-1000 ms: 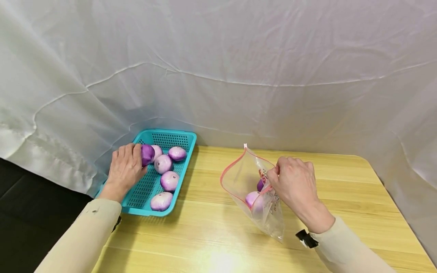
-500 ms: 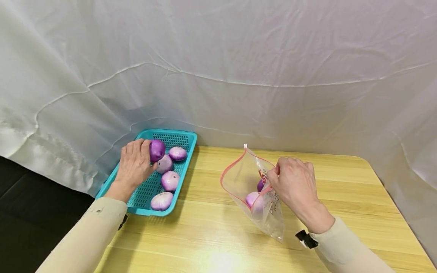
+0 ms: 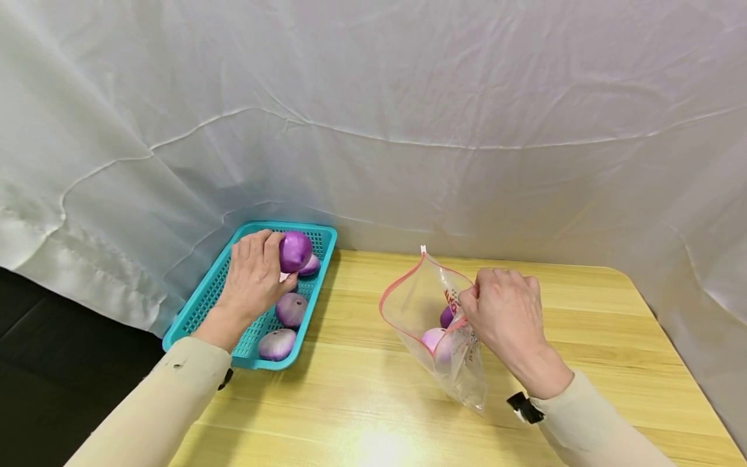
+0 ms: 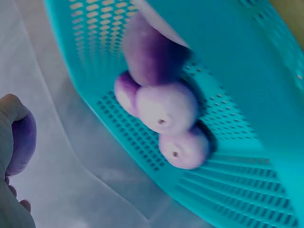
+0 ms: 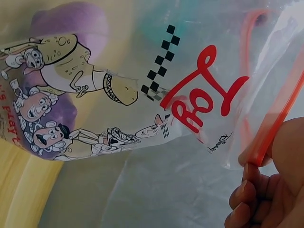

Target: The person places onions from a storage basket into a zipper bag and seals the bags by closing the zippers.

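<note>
My left hand (image 3: 255, 275) grips a purple onion (image 3: 296, 251) above the turquoise basket (image 3: 198, 310). In the left wrist view that onion (image 4: 23, 144) sits between thumb and fingers at the left edge. Several paler onions (image 3: 290, 310) lie along the basket's right side, one partly hidden behind the hand. On the right, my right hand (image 3: 506, 318) pinches the red-edged rim of a clear zip bag (image 3: 408, 305), whose mouth gapes toward the left. Inside the bag show a pale onion (image 3: 434, 338) and a darker one (image 3: 447, 317). The right wrist view shows the bag's printed cartoon figures (image 5: 109, 137).
The basket stands on a wooden table (image 3: 350, 389), near its left end. A pale cloth (image 3: 408, 130) hangs behind the table. A dark surface (image 3: 58, 370) lies at lower left.
The left hand has lifted the purple onion and carried it rightward across the basket. The right hand and the bag have barely shifted.
</note>
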Available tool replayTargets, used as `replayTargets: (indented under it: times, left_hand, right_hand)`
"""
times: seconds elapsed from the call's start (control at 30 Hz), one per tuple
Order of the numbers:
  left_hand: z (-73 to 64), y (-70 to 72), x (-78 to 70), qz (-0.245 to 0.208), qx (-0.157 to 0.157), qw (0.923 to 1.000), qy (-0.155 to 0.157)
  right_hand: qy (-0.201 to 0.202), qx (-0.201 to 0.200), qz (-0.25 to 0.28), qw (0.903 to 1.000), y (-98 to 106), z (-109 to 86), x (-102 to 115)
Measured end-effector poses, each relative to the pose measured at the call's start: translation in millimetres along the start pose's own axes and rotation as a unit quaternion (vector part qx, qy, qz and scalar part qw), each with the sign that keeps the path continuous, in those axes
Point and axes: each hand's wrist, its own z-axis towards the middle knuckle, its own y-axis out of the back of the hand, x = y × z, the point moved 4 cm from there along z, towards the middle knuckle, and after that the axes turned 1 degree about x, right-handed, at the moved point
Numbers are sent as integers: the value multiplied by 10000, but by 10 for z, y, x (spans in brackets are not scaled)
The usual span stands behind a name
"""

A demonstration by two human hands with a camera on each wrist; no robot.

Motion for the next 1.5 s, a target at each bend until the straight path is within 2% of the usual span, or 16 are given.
replayTargets:
  times: [0.13,0.33,0.6,0.7,0.9,1.03,1.2,1.33,1.5]
  left_hand:
    - [46,68,-130,-23,-117,9998,-137]
    - [100,159,-303,-11,-516,9975,-479]
    - [180,276,-539,-102,-1079,9901,-888]
    - [213,333,-642,-189,-1175,9874,-1042]
    - [276,437,-836,-510,-1200,9841,-1208]
    - [315,479,-946,-540,-1321,9807,-1340]
    - [340,522,-1059,-596,-1383,9775,-1478]
    - [357,555,-1148,-674,-1288,9778,-1506]
    - [399,556,-1286,-833,-931,9800,-1547]
  right_hand:
    - [245,-186,-71,9995,1,-1,2]
    - [604,-382,-126,9974,-2,-10,1]
    - [667,-352,-121,9971,-11,-3,-4]
    - [684,-392,-120,9968,-13,-2,-3]
    - [931,-698,-165,9931,-8,-4,13]
    - [1195,-889,-263,9885,-3,1,43]
    - [1270,-924,-295,9871,2,10,63]
    - [1239,-900,-257,9879,11,13,63]
    - [1208,-910,-226,9882,2,18,59]
